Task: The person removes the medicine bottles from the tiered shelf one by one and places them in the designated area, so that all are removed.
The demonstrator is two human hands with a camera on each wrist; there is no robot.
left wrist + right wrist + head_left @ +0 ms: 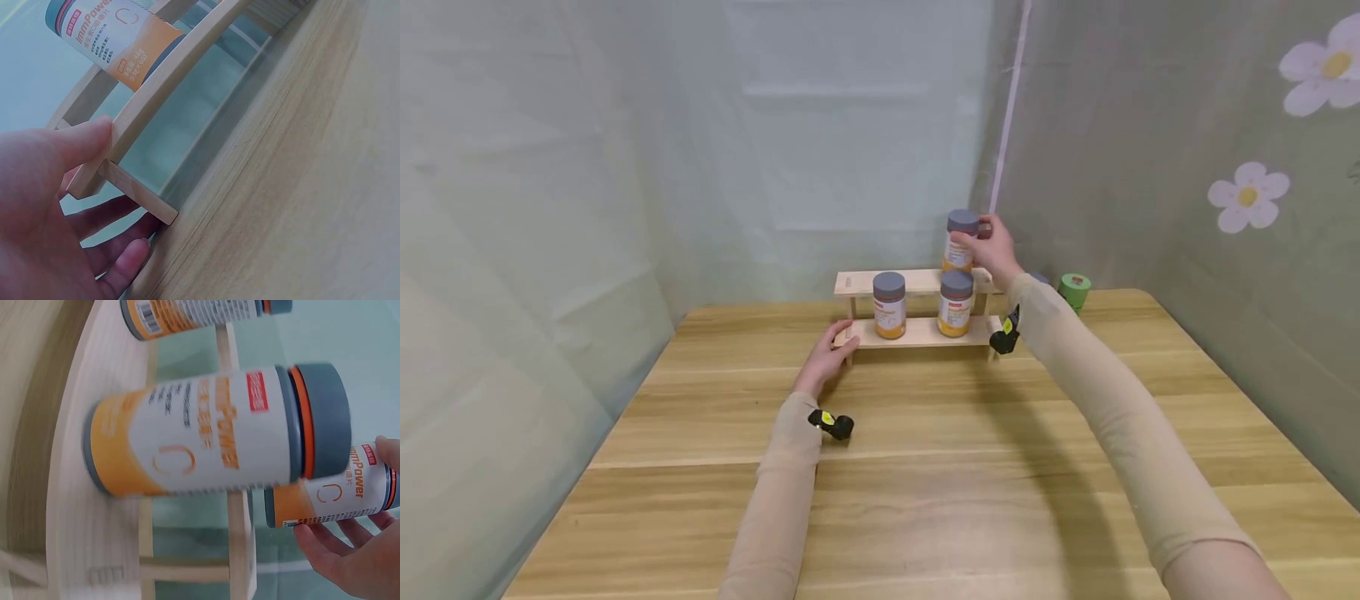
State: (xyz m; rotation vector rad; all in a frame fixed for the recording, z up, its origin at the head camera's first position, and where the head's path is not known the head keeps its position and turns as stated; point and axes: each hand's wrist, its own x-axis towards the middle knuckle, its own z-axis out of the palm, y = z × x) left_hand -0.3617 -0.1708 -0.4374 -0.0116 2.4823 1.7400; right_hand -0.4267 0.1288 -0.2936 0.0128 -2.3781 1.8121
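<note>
A two-tier wooden rack (921, 335) stands towards the back of the table. On its lower step are two supplement bottles with grey lids and white-and-orange labels, a left bottle (890, 310) and a right bottle (956, 308). At the right of the upper step, my right hand (997, 252) holds a third bottle (344, 487) of the same kind, upright, thumb and fingers on opposite sides. My left hand (827, 360) grips the rack's left end. In the left wrist view its thumb (90, 140) presses on the lower board, the other fingers reaching behind the leg.
A green round container (1075, 288) stands on the table behind the right forearm, with a bluish lid (1039, 277) partly hidden beside it. The wooden table (910, 500) extends in front of the rack. Pale curtains (850, 150) hang close behind.
</note>
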